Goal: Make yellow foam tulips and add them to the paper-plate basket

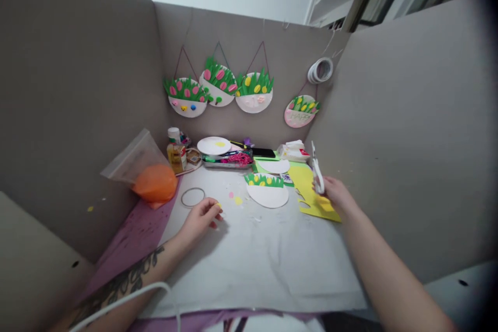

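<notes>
My left hand (203, 213) is closed in a pinch over the white-covered table, with a small yellow paper piece (219, 205) at its fingertips. White-handled scissors (317, 174) stand nearly upright in my right hand (337, 196), blades pointing up. Just below that hand lies a yellow sheet (311, 189) with cut-out edges. Between the hands rests a paper-plate basket (267, 196) with green paper grass and yellow flowers. Beside it are a loose yellow cutout (238, 201) and a smaller pink one (231, 195). A thin ring (193, 197) lies behind my left hand.
Several finished plate baskets (254, 102) and tape rolls (320, 70) hang on the grey partition. Along the back stand a glue bottle (177, 155), a tray of craft supplies (227, 162), a phone (263, 152) and tissues (294, 151). An orange-filled bag (153, 181) sits left.
</notes>
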Tool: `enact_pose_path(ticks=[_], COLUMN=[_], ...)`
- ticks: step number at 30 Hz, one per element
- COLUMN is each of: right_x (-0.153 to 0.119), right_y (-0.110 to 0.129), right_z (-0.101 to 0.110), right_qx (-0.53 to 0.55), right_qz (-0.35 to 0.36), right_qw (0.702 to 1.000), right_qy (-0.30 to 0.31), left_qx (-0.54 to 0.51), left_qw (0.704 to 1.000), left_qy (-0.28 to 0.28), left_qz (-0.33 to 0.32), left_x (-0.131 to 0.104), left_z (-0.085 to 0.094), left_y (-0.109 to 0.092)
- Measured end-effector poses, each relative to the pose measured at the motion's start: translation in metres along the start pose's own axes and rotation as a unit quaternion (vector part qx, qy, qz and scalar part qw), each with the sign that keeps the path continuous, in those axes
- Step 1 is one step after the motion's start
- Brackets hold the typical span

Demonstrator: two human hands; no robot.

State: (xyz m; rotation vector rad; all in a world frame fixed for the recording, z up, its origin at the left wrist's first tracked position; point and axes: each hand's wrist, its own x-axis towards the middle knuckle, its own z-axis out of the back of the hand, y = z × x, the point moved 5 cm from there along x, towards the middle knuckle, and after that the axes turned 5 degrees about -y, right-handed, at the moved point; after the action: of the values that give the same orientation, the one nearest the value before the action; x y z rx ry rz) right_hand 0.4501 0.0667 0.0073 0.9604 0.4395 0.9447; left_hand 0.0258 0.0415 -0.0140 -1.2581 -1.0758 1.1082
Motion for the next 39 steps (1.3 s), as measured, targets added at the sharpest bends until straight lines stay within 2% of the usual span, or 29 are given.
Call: enact_pose_path(ticks=[2,4,6,9,12,14,17,22,35,39], right_x=[-0.032,-0.07,-0.105,-0.145,-0.166,-0.175,-0.181,-0.181,-0.187,-0.191], right_y=[0.024,0.048,0.069,0.091,0.104,0.106,0.1,0.093,0.086,0.09], right_z=[-0.026,-0.059,-0.094,-0.14,-0.17,-0.181,-0.187,-0.186,-0.179,-0.174], right_qx=[0.201,0.276,0.298,0.35,0.367,0.328,0.24,0.124,0.125,0.098], right_qz=[0.023,0.045,0.06,0.037,0.031,0.043,0.068,0.124,0.075,0.09], right_qw=[0.975,0.942,0.915,0.865,0.828,0.821,0.839,0.883,0.85,0.836], right_qy=[0.088,0.186,0.264,0.358,0.422,0.465,0.484,0.436,0.506,0.533], left_qx=[-0.013,-0.016,-0.015,-0.009,0.005,0.013,0.01,-0.006,-0.003,-0.019], left_qw=[1.0,1.0,1.0,0.999,0.998,0.997,0.995,0.995,0.998,0.998], left_qy=[0.005,0.003,-0.004,-0.023,-0.045,-0.056,-0.068,-0.08,-0.057,-0.052], left_qz=[0.004,0.001,-0.007,-0.023,-0.041,-0.052,-0.067,-0.064,-0.026,-0.013], left_x=[0.0,0.0,0.001,0.002,0.005,0.006,0.007,0.006,0.003,0.003], left_z=[-0.001,0.0,0.002,0.008,0.014,0.016,0.018,0.018,0.017,0.016], left_y=[-0.001,-0.003,-0.005,-0.007,-0.008,-0.008,-0.01,-0.013,-0.017,-0.014])
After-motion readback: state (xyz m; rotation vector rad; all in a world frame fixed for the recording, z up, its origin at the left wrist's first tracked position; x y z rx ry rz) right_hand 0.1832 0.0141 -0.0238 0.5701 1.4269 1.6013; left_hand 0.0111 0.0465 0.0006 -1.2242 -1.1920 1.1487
